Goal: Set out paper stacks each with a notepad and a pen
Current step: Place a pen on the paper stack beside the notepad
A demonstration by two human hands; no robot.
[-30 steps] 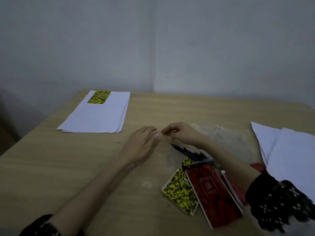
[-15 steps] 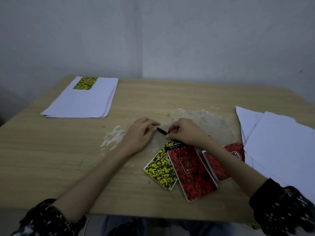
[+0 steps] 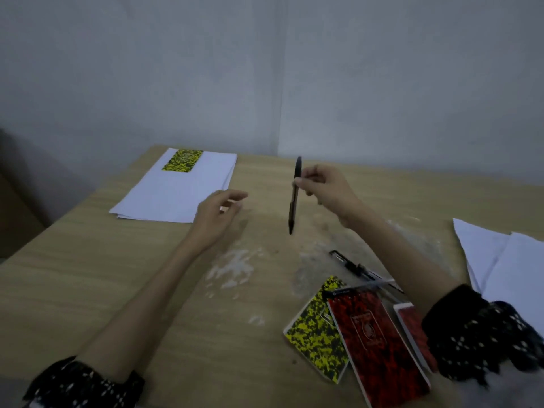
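Nearest me, three notepads lie fanned on the wooden table (image 3: 88, 290): a yellow notepad (image 3: 316, 331), a red notepad (image 3: 374, 346) overlapping it, and a second red one (image 3: 412, 328) partly under my right sleeve. Just beyond them rest spare black pens (image 3: 357, 267). My left hand (image 3: 216, 214) hovers with fingers loosely spread, holding nothing. My right hand (image 3: 322, 188) pinches a black pen (image 3: 294, 195), nearly upright, above the table. Farthest left, a paper stack (image 3: 176, 195) carries a yellow-patterned notepad (image 3: 183, 161); loose sheets (image 3: 506, 260) lie at right.
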